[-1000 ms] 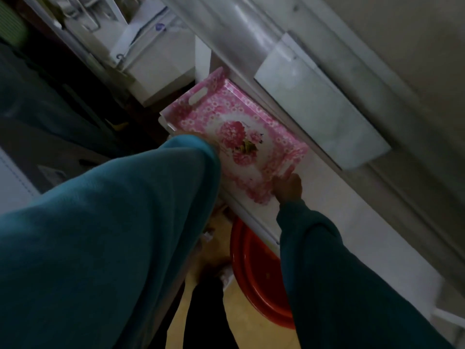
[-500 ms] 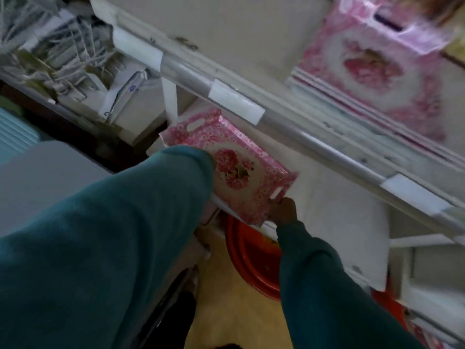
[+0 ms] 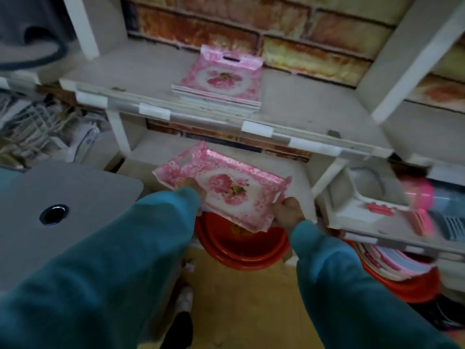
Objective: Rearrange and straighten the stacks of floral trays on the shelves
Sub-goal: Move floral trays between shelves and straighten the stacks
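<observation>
At the far left we see a tangle of white wire goods (image 3: 32, 127) on a side shelf, and below it a grey panel (image 3: 63, 197) with a dark round hole, close beside our left sleeve (image 3: 113, 260). Our left hand (image 3: 188, 185), mostly hidden by its teal cuff, grips the near long rim of the pink floral tray (image 3: 226, 190), fingers curled onto it. The tray is tilted, its left handle end raised, and it sits out past the front edge of the lower shelf (image 3: 297, 172), over a red basin (image 3: 239, 250) that stands on the yellow floor below. Our right hand (image 3: 289, 212) is clenched on the tray's near right corner. Above, on the upper shelf (image 3: 125, 79), a stack of matching floral trays (image 3: 221, 81) lies near the front edge, roughly mid-shelf, before the brick-patterned back wall. To the right, a white bin (image 3: 357, 197) and blurred pink and red plastic goods (image 3: 417, 197) crowd the neighbouring shelf.
</observation>
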`<state>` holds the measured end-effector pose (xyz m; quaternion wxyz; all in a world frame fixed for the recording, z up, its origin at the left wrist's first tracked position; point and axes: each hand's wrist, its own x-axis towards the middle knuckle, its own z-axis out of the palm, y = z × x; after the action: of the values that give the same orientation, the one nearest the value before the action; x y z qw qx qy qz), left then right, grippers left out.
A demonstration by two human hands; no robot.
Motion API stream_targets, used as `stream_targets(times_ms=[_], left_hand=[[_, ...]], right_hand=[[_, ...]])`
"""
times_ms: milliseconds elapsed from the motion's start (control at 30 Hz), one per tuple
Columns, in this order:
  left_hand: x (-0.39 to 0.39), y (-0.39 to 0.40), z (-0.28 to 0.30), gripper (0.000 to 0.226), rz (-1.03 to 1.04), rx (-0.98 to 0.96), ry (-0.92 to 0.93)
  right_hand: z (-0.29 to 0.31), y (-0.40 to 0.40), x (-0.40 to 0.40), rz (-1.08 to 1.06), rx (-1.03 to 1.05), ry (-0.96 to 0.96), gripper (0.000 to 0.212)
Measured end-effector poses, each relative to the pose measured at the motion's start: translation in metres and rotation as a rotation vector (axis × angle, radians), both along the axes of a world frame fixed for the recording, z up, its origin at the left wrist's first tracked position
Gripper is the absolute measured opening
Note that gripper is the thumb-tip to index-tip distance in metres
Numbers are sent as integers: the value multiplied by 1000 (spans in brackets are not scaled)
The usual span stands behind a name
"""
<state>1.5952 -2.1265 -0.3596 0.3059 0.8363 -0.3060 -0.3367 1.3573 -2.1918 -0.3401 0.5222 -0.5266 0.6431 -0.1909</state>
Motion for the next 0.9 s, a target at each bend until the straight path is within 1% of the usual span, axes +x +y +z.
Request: stream_targets(times_ms=[100, 167, 267, 333, 400, 500, 533, 567, 667, 767, 833, 900], left_hand=[[-22, 38, 17, 20, 63, 65, 238], [-26, 62, 34, 13, 134, 14, 281], [-32, 90, 54, 17, 189, -101, 282], [-34, 103, 65, 27, 226, -199, 262], [-33, 113, 79, 36, 240, -285, 200], [-27, 124, 107, 33, 250, -402, -52], [-24, 125, 118, 29, 276, -471, -97], [-20, 123, 131, 25, 293, -565, -75], [-4, 107, 182, 20, 344, -827, 87], [26, 77, 235, 22, 376, -912, 66], [51, 51, 266, 23, 335, -943, 159], [74, 27, 286, 14, 266, -982, 226]], right_hand=[[31, 36, -26, 46, -17, -119, 25], [46, 56, -37, 90, -32, -170, 22], [67, 73, -45, 128, -71, -218, 20], [82, 81, -48, 143, -95, -243, 18], [99, 88, -50, 176, -134, -292, 15], [130, 94, -46, 231, -235, -340, 12], [142, 95, -42, 244, -252, -360, 12], [155, 95, -37, 258, -257, -394, 12], [194, 90, -19, 287, -266, -520, 12], [224, 76, -2, 279, -271, -641, 29], [241, 53, 8, 230, -341, -657, 37], [249, 16, 13, 95, -464, -624, 41]])
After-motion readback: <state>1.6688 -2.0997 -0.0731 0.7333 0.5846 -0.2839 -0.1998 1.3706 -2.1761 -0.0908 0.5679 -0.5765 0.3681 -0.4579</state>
